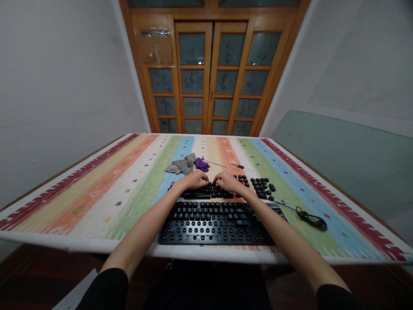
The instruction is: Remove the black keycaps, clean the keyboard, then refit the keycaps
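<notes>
A black keyboard (213,224) lies along the table's near edge; its upper rows bear keycaps, and its lower rows show bare key posts. Behind it, loose black keycaps (222,194) are laid out in rows. My left hand (195,179) is over the left-middle part of these rows, fingers curled and drawn together. Just right of it, my right hand (226,181) bends its fingertips down onto the loose keycaps. Anything between the fingertips of either hand is too small to make out. More loose keycaps (260,187) sit beyond my right wrist.
A grey cloth (182,165) and a purple cloth (202,165) lie crumpled behind my hands. A thin rod (214,163) and a small wire tool with a dark handle (240,166) are nearby. The coiled cable (311,218) rests on the striped tablecloth (129,189) at right.
</notes>
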`<state>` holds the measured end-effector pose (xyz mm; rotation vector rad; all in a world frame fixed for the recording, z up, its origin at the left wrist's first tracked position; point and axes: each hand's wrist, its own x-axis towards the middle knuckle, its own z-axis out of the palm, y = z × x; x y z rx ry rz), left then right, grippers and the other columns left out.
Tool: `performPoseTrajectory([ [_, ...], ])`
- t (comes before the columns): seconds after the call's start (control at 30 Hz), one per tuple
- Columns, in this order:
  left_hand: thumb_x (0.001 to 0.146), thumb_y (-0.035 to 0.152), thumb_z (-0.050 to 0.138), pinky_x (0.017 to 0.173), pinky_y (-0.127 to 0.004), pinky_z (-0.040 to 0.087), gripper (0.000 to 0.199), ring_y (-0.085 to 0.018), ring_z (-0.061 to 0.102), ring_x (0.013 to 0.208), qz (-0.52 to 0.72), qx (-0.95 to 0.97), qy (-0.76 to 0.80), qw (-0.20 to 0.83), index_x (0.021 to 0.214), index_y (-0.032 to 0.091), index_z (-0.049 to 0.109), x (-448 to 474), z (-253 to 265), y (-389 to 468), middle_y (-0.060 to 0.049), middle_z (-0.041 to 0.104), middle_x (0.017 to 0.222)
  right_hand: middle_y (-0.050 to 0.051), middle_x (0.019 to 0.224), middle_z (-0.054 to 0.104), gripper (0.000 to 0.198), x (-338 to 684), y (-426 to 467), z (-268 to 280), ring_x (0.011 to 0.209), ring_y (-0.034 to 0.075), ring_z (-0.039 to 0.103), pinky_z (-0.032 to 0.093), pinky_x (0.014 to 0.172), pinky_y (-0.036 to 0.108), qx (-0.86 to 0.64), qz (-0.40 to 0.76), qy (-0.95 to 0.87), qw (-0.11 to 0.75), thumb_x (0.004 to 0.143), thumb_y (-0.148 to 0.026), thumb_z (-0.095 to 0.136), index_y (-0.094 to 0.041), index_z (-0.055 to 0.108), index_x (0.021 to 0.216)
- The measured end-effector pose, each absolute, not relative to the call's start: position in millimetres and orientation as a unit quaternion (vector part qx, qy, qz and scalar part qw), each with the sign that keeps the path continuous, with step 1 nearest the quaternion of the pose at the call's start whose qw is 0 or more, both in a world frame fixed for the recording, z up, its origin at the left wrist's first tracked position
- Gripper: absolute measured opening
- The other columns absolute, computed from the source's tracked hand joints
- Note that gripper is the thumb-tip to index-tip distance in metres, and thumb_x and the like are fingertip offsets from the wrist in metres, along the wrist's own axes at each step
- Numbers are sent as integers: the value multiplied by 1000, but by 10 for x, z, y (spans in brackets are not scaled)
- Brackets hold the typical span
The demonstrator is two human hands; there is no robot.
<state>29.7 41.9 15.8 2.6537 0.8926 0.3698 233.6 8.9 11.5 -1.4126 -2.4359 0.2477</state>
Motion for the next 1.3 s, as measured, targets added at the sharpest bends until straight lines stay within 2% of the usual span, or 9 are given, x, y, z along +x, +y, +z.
performPoseTrajectory([
  [0.23, 79, 14, 62, 73, -23, 46, 15, -17, 67, 77, 127, 926, 315, 166, 83, 15, 77, 341, 118, 492, -6, 75, 82, 8, 88, 77, 27, 2326, 108, 117, 83, 20, 67, 47, 77, 27, -502, 94, -848, 142, 79, -11, 54, -15, 78, 91],
  [0.43, 82, 24, 68, 66, -23, 45, 12, -17, 66, 72, 125, 923, 319, 177, 80, 14, 75, 391, 128, 538, -5, 74, 77, 8, 87, 76, 25, 2309, 136, 109, 85, 21, 66, 46, 80, 28, -511, 92, -844, 135, 81, -16, 56, -16, 79, 90],
  [0.7, 79, 17, 70, 66, -23, 45, 6, -17, 67, 74, 131, 921, 318, 182, 81, 13, 74, 434, 133, 570, -6, 74, 78, 7, 87, 77, 28, 2295, 164, 114, 82, 20, 68, 48, 76, 26, -513, 102, -843, 126, 79, -13, 55, -16, 79, 93],
  [0.9, 79, 10, 67, 72, -22, 46, 11, -16, 68, 79, 130, 926, 298, 193, 85, 15, 75, 439, 112, 579, -5, 75, 81, 9, 89, 78, 29, 2291, 193, 105, 81, 21, 69, 48, 75, 26, -516, 103, -841, 128, 78, -12, 56, -15, 80, 93],
  [1.13, 79, 9, 67, 70, -22, 45, 12, -16, 67, 76, 133, 928, 291, 193, 84, 16, 76, 418, 92, 584, -4, 75, 78, 7, 81, 77, 27, 2279, 219, 103, 72, 19, 68, 47, 68, 24, -519, 107, -836, 140, 75, -10, 58, -15, 80, 90],
  [1.3, 79, 8, 66, 68, -22, 44, 11, -16, 66, 75, 147, 925, 298, 184, 82, 14, 75, 419, 100, 575, -4, 74, 76, 6, 83, 77, 22, 2302, 143, 178, 77, 19, 67, 48, 71, 25, -513, 101, -835, 171, 77, -10, 60, -16, 79, 86],
])
